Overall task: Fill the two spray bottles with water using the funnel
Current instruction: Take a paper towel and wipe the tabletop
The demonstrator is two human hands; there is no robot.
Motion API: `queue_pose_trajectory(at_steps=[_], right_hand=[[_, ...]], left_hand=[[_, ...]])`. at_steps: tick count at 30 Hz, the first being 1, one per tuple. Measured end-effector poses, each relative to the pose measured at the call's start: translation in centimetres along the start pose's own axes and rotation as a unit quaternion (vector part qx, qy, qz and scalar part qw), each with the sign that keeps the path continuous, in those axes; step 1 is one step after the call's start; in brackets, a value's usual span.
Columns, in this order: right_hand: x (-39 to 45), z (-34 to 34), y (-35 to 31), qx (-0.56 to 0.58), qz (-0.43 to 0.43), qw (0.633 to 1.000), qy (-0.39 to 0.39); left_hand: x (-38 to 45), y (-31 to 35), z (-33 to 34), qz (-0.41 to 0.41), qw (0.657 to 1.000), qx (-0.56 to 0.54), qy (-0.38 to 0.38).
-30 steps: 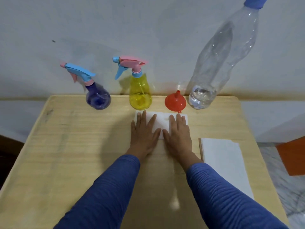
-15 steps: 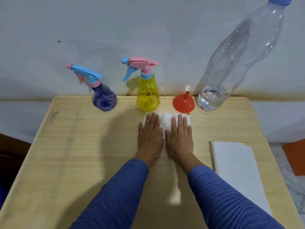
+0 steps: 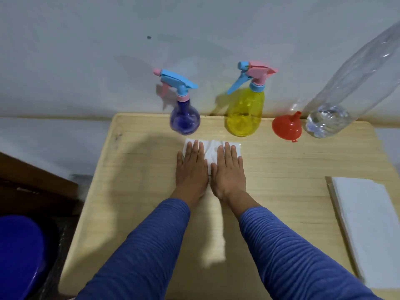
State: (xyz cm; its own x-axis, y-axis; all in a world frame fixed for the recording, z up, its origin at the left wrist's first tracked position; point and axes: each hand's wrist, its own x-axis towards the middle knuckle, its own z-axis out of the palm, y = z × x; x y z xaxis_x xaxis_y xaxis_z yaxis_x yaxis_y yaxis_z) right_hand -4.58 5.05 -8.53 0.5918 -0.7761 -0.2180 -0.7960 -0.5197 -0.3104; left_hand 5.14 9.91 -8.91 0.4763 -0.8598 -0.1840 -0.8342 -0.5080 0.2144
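On the wooden surface (image 3: 281, 169), seen from the head camera, both hands lie flat and palm-down, side by side, their inner edges almost touching. The left hand (image 3: 191, 169) and the right hand (image 3: 229, 172) have straight fingers pointing away from the person toward the wall, grasping nothing — the fingertips simply press on a white folded cloth (image 3: 211, 151) that lies just in front of the bottles. Blue ribbed sleeves (image 3: 292, 245) cover both forearms, which reach in from the lower edge.

Along the far edge of the surface, against the wall, stand the task's things. The purple spray bottle (image 3: 184, 122) is upright, with its blue and pink trigger head and nozzle pointing left. To its right, apart from it, the yellow spray bottle (image 3: 245, 113) also stands upright, nozzle pointing left. Both have their spray heads on. Just right of it the red funnel (image 3: 286, 128) rests mouth-down and tilted, its spout pointing up and to the right. Beside the funnel stands a large clear plastic bottle (image 3: 346, 89) — a little water sits at its base.

A white folded sheet (image 3: 368, 224) lies near the surface's right edge.
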Motion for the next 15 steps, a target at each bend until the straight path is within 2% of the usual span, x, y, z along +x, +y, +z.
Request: queue_pose_trajectory(at_steps=[8,15], right_hand=[[-0.5,4.1,-11.4,0.003,-0.04,0.999,-0.004],[-3.2,6.2,-15.7,0.014,-0.096,0.995,-0.013]], left_hand=[[-3.6,-11.6,-2.2,-0.065,0.998,0.004,-0.009],[-7.7,-16.3,-2.2,-0.091,0.996,-0.007,-0.008]])
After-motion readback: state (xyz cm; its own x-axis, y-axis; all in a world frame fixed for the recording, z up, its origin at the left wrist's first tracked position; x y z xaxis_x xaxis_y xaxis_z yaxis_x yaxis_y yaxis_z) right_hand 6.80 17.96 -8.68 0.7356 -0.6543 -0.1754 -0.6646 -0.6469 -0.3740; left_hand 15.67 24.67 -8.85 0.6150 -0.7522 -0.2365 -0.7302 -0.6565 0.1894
